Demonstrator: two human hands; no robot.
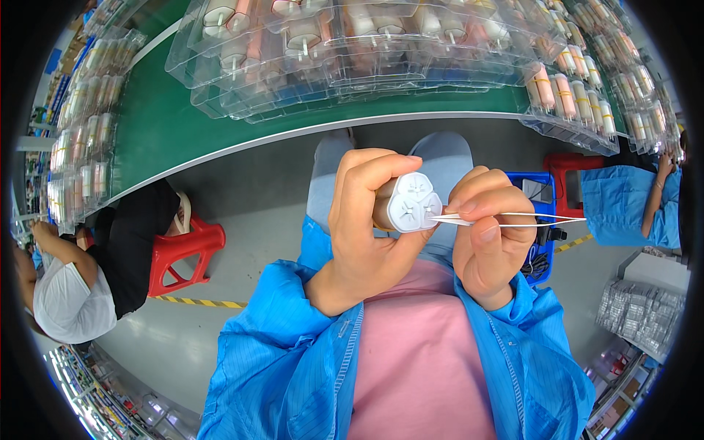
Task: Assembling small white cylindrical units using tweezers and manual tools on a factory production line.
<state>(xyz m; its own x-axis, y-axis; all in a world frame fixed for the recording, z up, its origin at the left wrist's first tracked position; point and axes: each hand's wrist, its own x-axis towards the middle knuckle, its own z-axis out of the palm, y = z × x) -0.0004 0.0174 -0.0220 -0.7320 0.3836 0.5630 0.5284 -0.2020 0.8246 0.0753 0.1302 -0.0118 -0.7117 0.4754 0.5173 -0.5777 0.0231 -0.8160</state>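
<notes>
Beyond both hands I've got the stacked clear trays [315, 86]. The left hand [358, 236] curls snugly, thumb below and fingers above, around the bundle [383, 199]; the right hand [493, 238], just beside it, pinches the tweezers [456, 219]. Now the bundle: its long axis runs back leftward into the left palm, and its white three-lobed cap [414, 202] faces up at me, tilted slightly right. The tweezers' tips point left, right at the cap's edge; contact, I can't tell.

A blue pinstriped jacket [282, 367] frames a plain pink top [419, 359].
</notes>
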